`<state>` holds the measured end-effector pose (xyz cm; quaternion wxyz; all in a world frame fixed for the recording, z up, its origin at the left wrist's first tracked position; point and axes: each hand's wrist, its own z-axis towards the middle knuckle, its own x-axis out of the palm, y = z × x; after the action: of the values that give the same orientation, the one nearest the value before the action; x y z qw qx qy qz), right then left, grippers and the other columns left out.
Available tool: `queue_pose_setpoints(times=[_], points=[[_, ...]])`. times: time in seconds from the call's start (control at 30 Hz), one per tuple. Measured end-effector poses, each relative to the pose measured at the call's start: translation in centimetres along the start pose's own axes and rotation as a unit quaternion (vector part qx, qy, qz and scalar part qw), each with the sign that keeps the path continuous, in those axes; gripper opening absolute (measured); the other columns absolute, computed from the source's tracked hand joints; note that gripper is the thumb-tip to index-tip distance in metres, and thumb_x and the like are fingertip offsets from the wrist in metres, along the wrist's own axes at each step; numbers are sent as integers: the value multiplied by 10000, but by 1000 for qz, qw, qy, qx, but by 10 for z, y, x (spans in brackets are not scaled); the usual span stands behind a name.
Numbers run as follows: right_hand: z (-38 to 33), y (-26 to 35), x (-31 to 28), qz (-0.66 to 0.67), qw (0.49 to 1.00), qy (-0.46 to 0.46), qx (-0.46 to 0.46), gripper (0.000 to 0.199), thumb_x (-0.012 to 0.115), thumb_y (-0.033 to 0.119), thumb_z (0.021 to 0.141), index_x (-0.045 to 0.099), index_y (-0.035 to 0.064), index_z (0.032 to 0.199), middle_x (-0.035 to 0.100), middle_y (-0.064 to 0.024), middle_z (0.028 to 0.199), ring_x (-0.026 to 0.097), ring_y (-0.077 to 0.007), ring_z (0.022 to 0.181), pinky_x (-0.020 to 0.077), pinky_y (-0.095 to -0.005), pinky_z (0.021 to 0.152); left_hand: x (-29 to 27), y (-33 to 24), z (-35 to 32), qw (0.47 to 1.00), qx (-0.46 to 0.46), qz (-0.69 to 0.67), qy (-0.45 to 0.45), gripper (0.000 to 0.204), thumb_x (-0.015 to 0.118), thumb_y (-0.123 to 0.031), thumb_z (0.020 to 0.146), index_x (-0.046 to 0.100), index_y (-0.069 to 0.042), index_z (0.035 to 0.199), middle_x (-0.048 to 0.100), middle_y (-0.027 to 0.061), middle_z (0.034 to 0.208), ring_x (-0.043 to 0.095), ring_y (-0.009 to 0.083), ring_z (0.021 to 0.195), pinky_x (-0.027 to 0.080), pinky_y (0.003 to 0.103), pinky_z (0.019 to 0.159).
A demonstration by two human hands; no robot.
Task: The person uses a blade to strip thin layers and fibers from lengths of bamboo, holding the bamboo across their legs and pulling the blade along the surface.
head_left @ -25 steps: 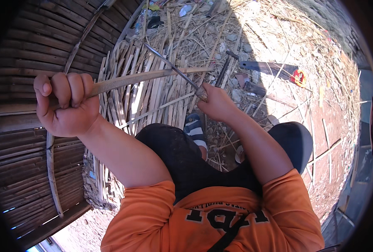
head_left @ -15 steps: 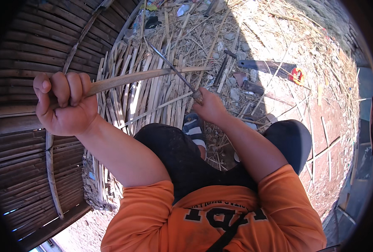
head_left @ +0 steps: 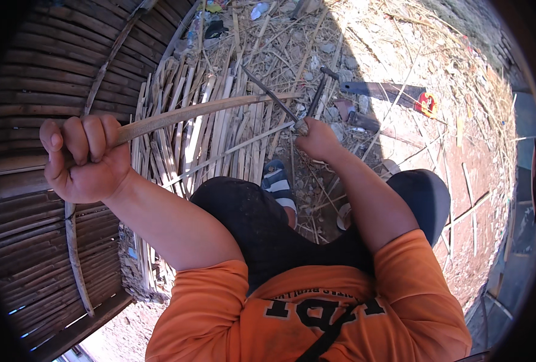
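Observation:
My left hand (head_left: 87, 158) is closed around one end of a long split bamboo strip (head_left: 201, 110), held up near the wall. The strip reaches away to the right, slightly bowed. In my right hand (head_left: 317, 142) I grip the handle of a long knife (head_left: 272, 96). Its narrow dark blade points up and to the left and crosses the strip near the strip's far end. Whether blade and strip touch I cannot tell. Below them lies a pile of split bamboo strips (head_left: 183, 136).
A bamboo slat wall (head_left: 32, 142) rises close on the left. Beyond my right hand lie a hammer (head_left: 317, 93), a saw (head_left: 382, 92) with a red and yellow handle, and a dark tool (head_left: 363, 122). Shavings litter the ground. My sandalled foot (head_left: 278, 186) is beside the pile.
The knife has slid right along the strip toward its far end, with my right hand moving right. My left hand has shifted slightly left and nearer to me, still holding the strip.

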<state>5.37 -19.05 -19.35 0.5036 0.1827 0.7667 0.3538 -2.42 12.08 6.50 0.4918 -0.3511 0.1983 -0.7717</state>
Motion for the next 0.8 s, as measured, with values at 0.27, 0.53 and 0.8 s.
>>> queue_pose_setpoints(times=[0.27,0.53,0.8], points=[[-16,46,-9,42,997,53,-44,413,686,203,766,625,-27,1103,687,-297,928,672,-471,926,533,-513,847,24,-28,-9,997,9,23,73,71,578,-156,893,527,-185,854,351,-106,490,275,33,379,233,228,424],[-14,44,-13,30,996,46,-70,422,683,208,784,618,-19,1134,691,-296,951,670,-467,953,533,-504,863,15,-17,-5,998,-9,-3,67,105,584,-137,878,503,-188,835,340,-113,482,273,31,375,193,218,405],[5,-34,28,8,998,-8,57,439,699,196,788,600,-20,1157,689,-304,960,671,-465,957,529,-507,858,7,-18,-1,995,-9,26,98,34,547,-175,930,516,-177,918,352,-95,523,282,41,390,219,244,410]])
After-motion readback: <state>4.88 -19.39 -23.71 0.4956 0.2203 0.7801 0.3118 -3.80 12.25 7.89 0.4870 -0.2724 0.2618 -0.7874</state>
